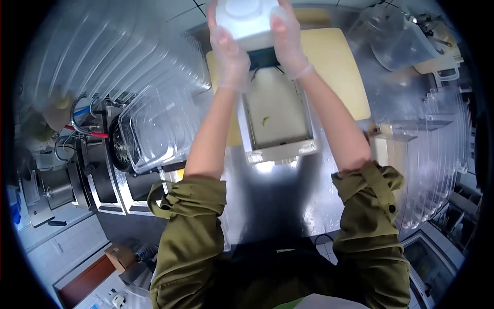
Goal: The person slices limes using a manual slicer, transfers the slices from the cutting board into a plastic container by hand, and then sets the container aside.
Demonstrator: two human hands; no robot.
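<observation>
My left hand [230,57] and my right hand [289,44], both in clear gloves, grip the two sides of a white block-like part [247,23] with a round raised top. It is at the far end of a long metal frame [283,151]. A dark band [262,58] shows just under the white part. Inside the frame is a pale grey flat surface [275,98], with a small green scrap [266,121] on it. The fingers wrap around the white part, and its far side is cut off by the view's top edge.
A yellow cutting board [337,72] lies under the frame on a steel table [267,206]. Clear plastic containers [154,129] crowd the left, beside a black pan [119,147]. On the right are a clear jug [401,49] and stacked clear bins [432,154].
</observation>
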